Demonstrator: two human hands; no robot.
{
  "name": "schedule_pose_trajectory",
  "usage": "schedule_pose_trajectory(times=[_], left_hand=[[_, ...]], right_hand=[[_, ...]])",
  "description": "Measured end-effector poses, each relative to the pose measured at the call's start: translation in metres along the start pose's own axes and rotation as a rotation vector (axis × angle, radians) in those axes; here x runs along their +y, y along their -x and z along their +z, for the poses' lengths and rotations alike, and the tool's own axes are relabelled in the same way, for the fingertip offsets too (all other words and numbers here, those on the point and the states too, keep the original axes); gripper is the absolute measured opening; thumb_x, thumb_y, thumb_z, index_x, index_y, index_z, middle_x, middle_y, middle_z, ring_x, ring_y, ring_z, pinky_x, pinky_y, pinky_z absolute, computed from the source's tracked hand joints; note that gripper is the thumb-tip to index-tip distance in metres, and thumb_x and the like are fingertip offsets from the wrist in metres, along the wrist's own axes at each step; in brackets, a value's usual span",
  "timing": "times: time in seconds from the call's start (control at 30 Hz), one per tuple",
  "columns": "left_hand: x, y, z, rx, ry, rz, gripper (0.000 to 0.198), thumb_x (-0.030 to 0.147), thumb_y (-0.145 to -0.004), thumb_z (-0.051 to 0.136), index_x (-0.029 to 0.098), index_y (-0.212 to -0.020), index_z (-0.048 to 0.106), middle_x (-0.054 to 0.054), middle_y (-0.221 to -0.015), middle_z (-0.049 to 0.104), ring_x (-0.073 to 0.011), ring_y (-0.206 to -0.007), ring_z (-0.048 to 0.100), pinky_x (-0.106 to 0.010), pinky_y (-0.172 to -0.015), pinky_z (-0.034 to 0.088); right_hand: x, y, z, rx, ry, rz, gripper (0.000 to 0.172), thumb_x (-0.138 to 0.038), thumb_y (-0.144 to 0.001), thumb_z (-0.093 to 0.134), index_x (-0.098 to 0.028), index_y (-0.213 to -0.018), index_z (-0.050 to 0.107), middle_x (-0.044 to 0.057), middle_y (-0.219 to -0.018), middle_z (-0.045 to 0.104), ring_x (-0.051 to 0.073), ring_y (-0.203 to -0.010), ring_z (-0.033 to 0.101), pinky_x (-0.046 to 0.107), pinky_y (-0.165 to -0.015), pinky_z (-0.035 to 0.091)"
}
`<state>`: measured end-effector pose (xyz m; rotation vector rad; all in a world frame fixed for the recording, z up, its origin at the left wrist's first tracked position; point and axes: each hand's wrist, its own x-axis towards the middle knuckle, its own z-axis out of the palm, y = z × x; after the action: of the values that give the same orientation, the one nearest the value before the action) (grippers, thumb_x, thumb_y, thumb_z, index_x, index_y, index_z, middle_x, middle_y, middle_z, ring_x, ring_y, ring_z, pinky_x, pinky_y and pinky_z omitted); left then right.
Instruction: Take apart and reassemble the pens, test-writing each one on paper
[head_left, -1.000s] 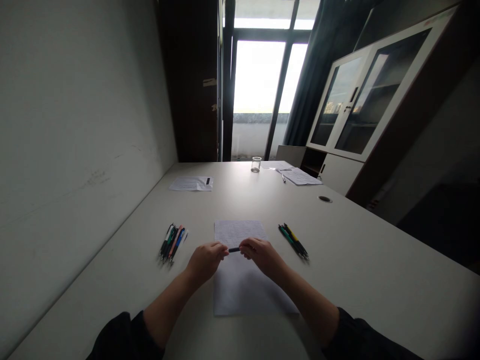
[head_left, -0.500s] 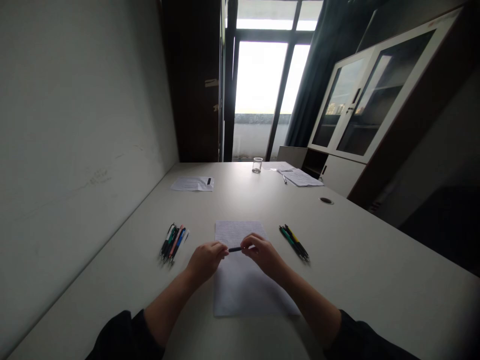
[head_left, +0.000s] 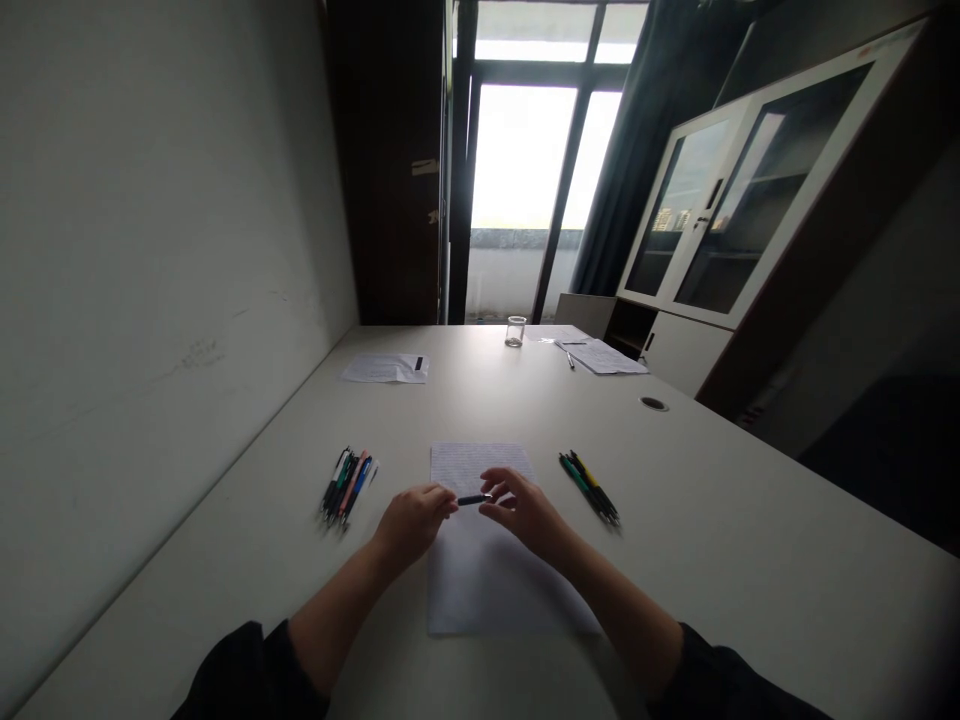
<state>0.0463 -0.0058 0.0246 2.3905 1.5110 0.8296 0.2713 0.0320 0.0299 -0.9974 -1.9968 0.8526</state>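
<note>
Over a lined white sheet of paper (head_left: 480, 570) my left hand (head_left: 411, 522) pinches one end of a short dark pen (head_left: 472, 499), held level just above the sheet. My right hand (head_left: 525, 510) is at the pen's other end, thumb and fingers spread a little; whether they still touch the pen I cannot tell. A bunch of several coloured pens (head_left: 345, 484) lies left of the sheet. Another bunch of dark, green and yellow pens (head_left: 589, 486) lies to the right.
The long white table (head_left: 712, 540) runs along a wall on the left. Far down it stand a small glass (head_left: 514, 330), a paper with a black object (head_left: 385, 368) and papers with a pen (head_left: 596, 355). A cable hole (head_left: 654, 403) is at right.
My right hand's fingers have loosened and spread at the pen's right end. The left hand and the pen have stayed in place.
</note>
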Motion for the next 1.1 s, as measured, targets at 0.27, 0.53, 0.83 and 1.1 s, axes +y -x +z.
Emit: schedule_pose_trajectory(times=[0.27, 0.53, 0.83, 1.1], left_hand=[[-0.0015, 0.0009, -0.0006, 0.001, -0.016, 0.0, 0.012, 0.023, -0.094, 0.053, 0.022, -0.093, 0.065, -0.002, -0.088, 0.069, -0.014, -0.074, 0.063, -0.022, -0.067, 0.043], [-0.0007, 0.0004, 0.0006, -0.002, -0.023, -0.007, 0.013, 0.024, -0.094, 0.053, 0.023, -0.093, 0.066, -0.002, -0.089, 0.07, -0.0149, -0.076, 0.063, -0.023, -0.068, 0.044], [-0.003, -0.0001, 0.0012, -0.004, -0.04, 0.014, 0.008, 0.024, -0.093, 0.057, 0.023, -0.094, 0.064, -0.001, -0.091, 0.07, -0.0158, -0.078, 0.064, -0.023, -0.068, 0.043], [0.0003, 0.0016, 0.0001, 0.001, 0.0, 0.008, 0.014, 0.021, -0.095, 0.051, 0.023, -0.104, 0.061, -0.002, -0.1, 0.066, -0.0154, -0.082, 0.063, -0.023, -0.069, 0.047]], right_hand=[[-0.0018, 0.0005, 0.0003, -0.048, 0.016, 0.024, 0.015, -0.032, -0.085, 0.062, -0.019, -0.091, 0.064, 0.003, -0.082, 0.069, 0.014, -0.067, 0.065, 0.026, -0.063, 0.054], [-0.0005, 0.0011, -0.001, -0.095, 0.009, 0.06, 0.025, -0.037, -0.093, 0.051, -0.018, -0.084, 0.066, 0.001, -0.066, 0.066, 0.012, -0.055, 0.061, 0.025, -0.059, 0.052], [0.001, 0.0002, 0.0013, -0.064, -0.025, 0.071, 0.014, -0.031, -0.085, 0.062, -0.019, -0.092, 0.065, 0.0, -0.072, 0.068, 0.013, -0.062, 0.064, 0.026, -0.063, 0.052], [0.0027, -0.0003, 0.0026, -0.007, -0.138, 0.109, 0.014, -0.03, -0.081, 0.066, -0.019, -0.088, 0.065, 0.001, -0.07, 0.071, 0.015, -0.064, 0.066, 0.026, -0.064, 0.052]])
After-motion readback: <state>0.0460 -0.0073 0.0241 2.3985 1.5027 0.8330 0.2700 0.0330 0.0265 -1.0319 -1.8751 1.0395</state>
